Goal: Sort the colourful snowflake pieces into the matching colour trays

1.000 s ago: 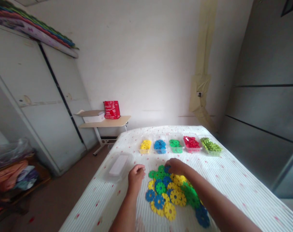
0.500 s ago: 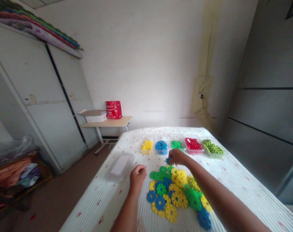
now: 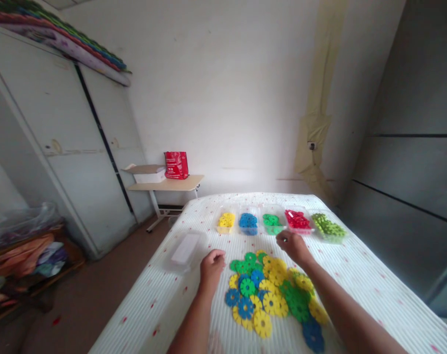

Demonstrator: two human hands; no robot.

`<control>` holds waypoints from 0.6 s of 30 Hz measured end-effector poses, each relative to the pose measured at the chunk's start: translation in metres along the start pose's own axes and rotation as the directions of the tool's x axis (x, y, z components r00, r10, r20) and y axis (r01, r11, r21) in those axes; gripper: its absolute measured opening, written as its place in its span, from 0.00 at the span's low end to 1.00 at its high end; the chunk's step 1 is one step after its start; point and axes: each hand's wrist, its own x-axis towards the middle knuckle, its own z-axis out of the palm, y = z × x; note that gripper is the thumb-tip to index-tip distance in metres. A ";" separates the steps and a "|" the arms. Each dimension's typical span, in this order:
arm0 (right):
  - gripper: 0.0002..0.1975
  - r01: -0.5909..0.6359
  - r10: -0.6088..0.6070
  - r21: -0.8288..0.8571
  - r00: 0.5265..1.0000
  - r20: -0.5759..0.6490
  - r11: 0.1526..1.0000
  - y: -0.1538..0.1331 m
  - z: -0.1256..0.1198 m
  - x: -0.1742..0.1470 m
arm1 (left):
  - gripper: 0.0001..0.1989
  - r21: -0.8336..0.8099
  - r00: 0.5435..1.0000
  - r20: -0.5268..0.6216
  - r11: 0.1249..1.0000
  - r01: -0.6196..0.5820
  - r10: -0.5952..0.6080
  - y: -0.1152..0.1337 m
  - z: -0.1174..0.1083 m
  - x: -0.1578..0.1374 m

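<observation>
My left hand (image 3: 212,265) rests on the tablecloth with its fingers curled in and nothing showing in them, left of a loose heap of toothed plastic discs. The heap mixes yellow discs (image 3: 262,323), blue discs (image 3: 245,307) and green discs (image 3: 247,287). Above the heap's far side hovers my right hand (image 3: 292,246), fingers bent together, with no disc visible in it. It is just in front of a clear box of green discs (image 3: 272,222). Beside that stand a box of blue discs (image 3: 248,222) and a box of yellow discs (image 3: 226,222).
Farther right in the row are a box of red pieces (image 3: 297,220) and a box of lime-green pieces (image 3: 328,227). A clear plastic lid or tray (image 3: 185,249) lies at the left. Behind, a small side table (image 3: 167,185) carries a red bag (image 3: 176,165) and a white box (image 3: 149,176).
My right hand has moved right, away from the front of the blue box, and the blue disc it held no longer shows. My left hand has hardly moved. The view has shifted slightly.
</observation>
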 end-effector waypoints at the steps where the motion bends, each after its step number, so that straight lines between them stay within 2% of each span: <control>1: 0.10 -0.006 0.006 -0.003 1.000 0.001 1.000 0.011 -0.002 -0.009 | 0.10 0.021 1.000 0.001 1.000 -0.019 0.019 0.001 0.000 -0.001; 6: 0.11 -0.111 0.110 -0.079 0.994 -0.015 0.991 0.054 -0.014 -0.034 | 0.06 0.141 0.981 0.055 0.971 -0.190 0.184 0.027 0.009 -0.014; 8: 0.11 -0.161 0.159 -0.103 0.987 -0.020 0.982 0.062 -0.017 -0.035 | 0.08 0.271 0.945 0.160 0.908 -0.319 0.285 0.046 0.020 -0.024; 10: 0.11 -0.199 0.197 -0.117 0.980 -0.026 0.973 0.065 -0.018 -0.035 | 0.11 0.423 0.885 0.325 0.786 -0.450 0.332 0.063 0.035 -0.035; 13: 0.11 -0.233 0.230 -0.149 0.973 -0.037 0.961 0.065 -0.016 -0.034 | 0.22 0.521 0.818 0.501 0.657 -0.545 0.282 0.077 0.060 -0.047; 16: 0.11 -0.223 0.221 -0.157 0.975 -0.033 0.962 0.064 -0.014 -0.035 | 0.32 0.543 0.767 0.614 0.606 -0.581 0.185 0.076 0.080 -0.052; 18: 0.11 -0.208 0.207 -0.150 0.978 -0.024 0.967 0.063 -0.015 -0.037 | 0.34 0.555 0.749 0.649 0.589 -0.587 0.136 0.073 0.088 -0.052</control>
